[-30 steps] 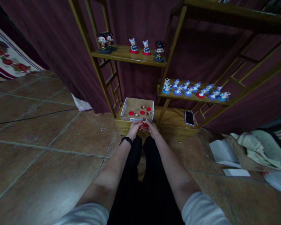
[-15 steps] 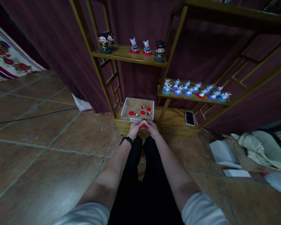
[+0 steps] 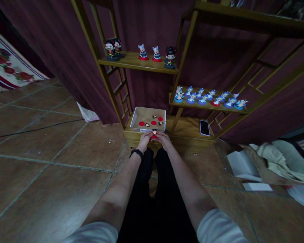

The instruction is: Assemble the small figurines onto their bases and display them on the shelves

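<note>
My left hand [image 3: 144, 140] and my right hand [image 3: 163, 140] meet in front of a shallow cardboard box [image 3: 136, 118] on the lowest wooden shelf. Both pinch a small figurine on a red base [image 3: 154, 133] between their fingertips. A black band sits on my left wrist. Inside the box lie red round bases [image 3: 142, 123] and small dark figurine pieces [image 3: 154, 116].
The wooden rack holds finished figurines: dark-haired ones and red-based ones on the upper shelf [image 3: 131, 60], several blue-based ones on the middle shelf [image 3: 205, 105]. A phone [image 3: 204, 127] lies on the lowest shelf. Papers and cloth [image 3: 266, 162] are on the tiled floor at right.
The view has shifted slightly; both hands stay together on the small figurine, barely moved.
</note>
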`<action>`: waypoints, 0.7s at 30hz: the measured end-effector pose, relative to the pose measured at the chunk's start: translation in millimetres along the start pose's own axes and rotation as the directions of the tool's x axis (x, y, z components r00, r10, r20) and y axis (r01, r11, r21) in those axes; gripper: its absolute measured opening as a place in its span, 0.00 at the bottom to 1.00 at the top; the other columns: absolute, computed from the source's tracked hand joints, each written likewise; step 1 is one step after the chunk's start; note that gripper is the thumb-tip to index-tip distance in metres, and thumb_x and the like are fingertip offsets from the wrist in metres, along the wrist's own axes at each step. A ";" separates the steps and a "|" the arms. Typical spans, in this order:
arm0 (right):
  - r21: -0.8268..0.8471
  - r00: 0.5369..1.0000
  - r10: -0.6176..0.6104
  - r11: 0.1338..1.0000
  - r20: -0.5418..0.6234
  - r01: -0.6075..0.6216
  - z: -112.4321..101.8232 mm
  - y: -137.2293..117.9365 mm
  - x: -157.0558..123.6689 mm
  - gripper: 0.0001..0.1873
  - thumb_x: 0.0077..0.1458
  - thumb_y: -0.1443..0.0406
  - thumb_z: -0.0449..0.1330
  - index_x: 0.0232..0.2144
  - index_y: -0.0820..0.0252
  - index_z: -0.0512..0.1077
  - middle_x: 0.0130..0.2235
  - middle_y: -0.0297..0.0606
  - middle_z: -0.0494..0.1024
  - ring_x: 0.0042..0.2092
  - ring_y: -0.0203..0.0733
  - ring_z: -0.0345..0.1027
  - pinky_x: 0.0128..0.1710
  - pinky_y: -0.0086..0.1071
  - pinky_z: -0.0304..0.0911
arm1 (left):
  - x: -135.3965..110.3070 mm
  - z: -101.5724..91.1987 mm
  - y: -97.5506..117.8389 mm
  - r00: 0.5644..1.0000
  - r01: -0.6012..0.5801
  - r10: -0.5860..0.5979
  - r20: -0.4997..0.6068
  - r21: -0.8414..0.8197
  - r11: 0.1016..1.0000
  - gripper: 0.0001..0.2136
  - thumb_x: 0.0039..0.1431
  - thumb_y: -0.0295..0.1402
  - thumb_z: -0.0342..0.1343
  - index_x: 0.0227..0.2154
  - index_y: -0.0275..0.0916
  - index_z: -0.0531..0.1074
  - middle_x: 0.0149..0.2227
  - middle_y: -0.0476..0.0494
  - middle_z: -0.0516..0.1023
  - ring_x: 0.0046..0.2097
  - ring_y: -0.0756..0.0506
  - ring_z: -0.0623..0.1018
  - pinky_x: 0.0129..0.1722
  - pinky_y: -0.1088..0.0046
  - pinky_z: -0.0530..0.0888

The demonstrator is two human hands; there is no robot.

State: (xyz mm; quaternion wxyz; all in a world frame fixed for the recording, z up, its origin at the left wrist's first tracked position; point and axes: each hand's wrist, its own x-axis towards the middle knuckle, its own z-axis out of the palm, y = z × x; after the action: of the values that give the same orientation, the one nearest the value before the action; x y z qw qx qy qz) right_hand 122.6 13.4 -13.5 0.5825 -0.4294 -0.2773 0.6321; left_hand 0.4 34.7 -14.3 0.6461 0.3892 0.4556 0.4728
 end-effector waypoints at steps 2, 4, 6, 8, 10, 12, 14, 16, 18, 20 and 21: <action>0.006 1.000 -0.002 1.000 -0.014 0.002 0.4 -0.3 0.5 0.10 0.37 0.71 0.62 0.28 0.61 0.72 0.30 0.35 0.78 0.34 0.40 0.73 0.39 0.38 0.70 | -1.8 1.0 1.3 1.000 -0.011 0.010 0.017 0.013 1.000 0.17 0.40 0.33 0.62 0.36 0.32 0.74 0.23 0.48 0.74 0.21 0.55 0.67 0.20 0.80 0.62; -0.008 1.000 -0.014 1.000 -0.022 0.014 1.0 -0.3 1.0 0.10 0.36 0.71 0.62 0.28 0.61 0.72 0.30 0.34 0.79 0.35 0.40 0.73 0.40 0.37 0.69 | -4.1 3.3 2.5 0.999 -0.039 0.037 0.040 0.045 0.998 0.20 0.38 0.31 0.63 0.38 0.33 0.73 0.25 0.48 0.75 0.22 0.55 0.68 0.22 0.80 0.63; -0.032 0.999 -0.026 0.999 -0.018 0.025 1.7 -0.4 1.1 0.12 0.35 0.71 0.62 0.29 0.60 0.73 0.30 0.33 0.79 0.36 0.39 0.72 0.40 0.35 0.68 | -5.9 6.5 3.1 0.995 -0.085 0.082 0.056 0.068 0.994 0.22 0.37 0.29 0.64 0.41 0.33 0.72 0.28 0.48 0.76 0.25 0.54 0.70 0.26 0.79 0.66; -0.050 0.999 -0.034 0.998 -0.016 0.033 2.1 -1.3 0.2 0.13 0.35 0.70 0.61 0.30 0.60 0.73 0.30 0.32 0.79 0.36 0.39 0.72 0.39 0.33 0.67 | -6.2 9.6 3.1 0.988 -0.149 0.143 0.064 0.103 0.983 0.24 0.37 0.28 0.63 0.42 0.33 0.71 0.31 0.46 0.77 0.29 0.52 0.72 0.32 0.75 0.69; -0.063 0.999 -0.034 0.997 -0.016 0.033 2.2 -3.1 -1.7 0.14 0.34 0.70 0.61 0.30 0.60 0.73 0.29 0.32 0.79 0.35 0.38 0.72 0.38 0.32 0.66 | -5.6 11.4 2.6 0.979 -0.201 0.193 0.069 0.145 0.969 0.23 0.37 0.28 0.63 0.42 0.33 0.71 0.33 0.45 0.77 0.32 0.50 0.74 0.38 0.71 0.70; -0.077 1.000 -0.030 0.997 0.001 0.030 2.0 -5.0 -3.8 0.15 0.34 0.69 0.61 0.31 0.60 0.73 0.29 0.32 0.78 0.35 0.38 0.71 0.37 0.32 0.65 | -5.8 11.7 1.6 0.971 -0.240 0.231 0.067 0.217 0.946 0.21 0.39 0.27 0.62 0.41 0.33 0.71 0.34 0.43 0.76 0.34 0.48 0.74 0.42 0.68 0.69; -0.090 0.999 -0.026 0.996 0.020 0.028 1.4 -5.9 -5.3 0.17 0.34 0.68 0.61 0.33 0.59 0.72 0.30 0.32 0.78 0.34 0.38 0.71 0.36 0.31 0.65 | -8.7 11.1 0.4 0.956 -0.285 0.288 0.054 0.396 0.873 0.20 0.42 0.26 0.60 0.42 0.35 0.70 0.37 0.42 0.76 0.38 0.46 0.74 0.44 0.67 0.69; -0.093 0.999 -0.032 0.995 0.013 0.033 0.6 -5.2 -5.4 0.18 0.34 0.68 0.60 0.33 0.59 0.72 0.30 0.31 0.78 0.34 0.37 0.70 0.36 0.31 0.64 | -15.0 11.1 -0.7 0.929 -0.310 0.368 0.051 0.654 0.691 0.20 0.46 0.26 0.57 0.45 0.38 0.69 0.41 0.40 0.74 0.42 0.44 0.73 0.45 0.67 0.68; -0.097 0.999 -0.045 0.994 -0.014 0.043 -0.4 -3.2 -4.1 0.18 0.33 0.69 0.60 0.33 0.57 0.72 0.32 0.30 0.78 0.34 0.37 0.70 0.36 0.31 0.64 | -23.3 12.5 -1.2 0.902 -0.298 0.425 0.080 0.827 0.477 0.21 0.50 0.27 0.54 0.49 0.40 0.66 0.45 0.38 0.71 0.46 0.42 0.72 0.46 0.67 0.68; -0.114 0.998 -0.056 0.992 -0.028 0.052 -1.4 -0.7 -2.4 0.18 0.33 0.69 0.60 0.34 0.56 0.72 0.33 0.30 0.78 0.35 0.38 0.70 0.36 0.31 0.64 | -31.5 15.1 -0.3 0.887 -0.293 0.443 0.131 0.901 0.321 0.23 0.53 0.27 0.51 0.53 0.40 0.61 0.48 0.36 0.68 0.49 0.41 0.70 0.45 0.67 0.68; -0.128 0.998 -0.060 0.990 -0.030 0.056 -1.9 0.3 -1.6 0.19 0.33 0.68 0.60 0.34 0.56 0.72 0.34 0.31 0.78 0.36 0.38 0.69 0.37 0.32 0.64 | -34.9 16.5 0.7 0.883 -0.296 0.441 0.159 0.919 0.261 0.23 0.53 0.27 0.50 0.54 0.40 0.59 0.49 0.36 0.67 0.49 0.41 0.70 0.45 0.67 0.69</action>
State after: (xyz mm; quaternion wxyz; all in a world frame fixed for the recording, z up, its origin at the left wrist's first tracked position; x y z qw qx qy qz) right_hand 123.9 11.5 -14.3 0.5768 -0.4677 -0.3194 0.5887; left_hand 11.2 0.1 -1.3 0.1534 0.7463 0.5773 0.2937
